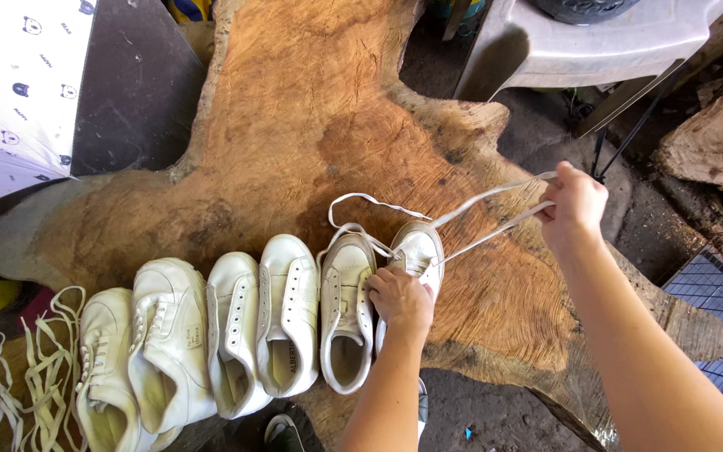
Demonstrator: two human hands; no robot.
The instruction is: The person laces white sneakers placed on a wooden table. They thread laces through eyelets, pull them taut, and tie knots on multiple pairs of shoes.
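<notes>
A row of several white sneakers lies on a raw wooden slab (294, 125). My left hand (401, 299) presses down on the rightmost sneaker (418, 249), covering its middle. My right hand (575, 205) is raised to the right, fist closed on the white shoelace (487, 213), which runs taut from the shoe's front eyelets. Another lace end (361, 201) loops loose on the wood beyond the neighbouring sneaker (346, 301).
Unlaced sneakers (236, 326) fill the slab's near left. A pile of loose white laces (27, 368) lies at the far left. A grey plastic chair (596, 42) stands beyond, a log (713, 134) at right, a wire cage (721, 293) low right, patterned cloth (10, 84) top left.
</notes>
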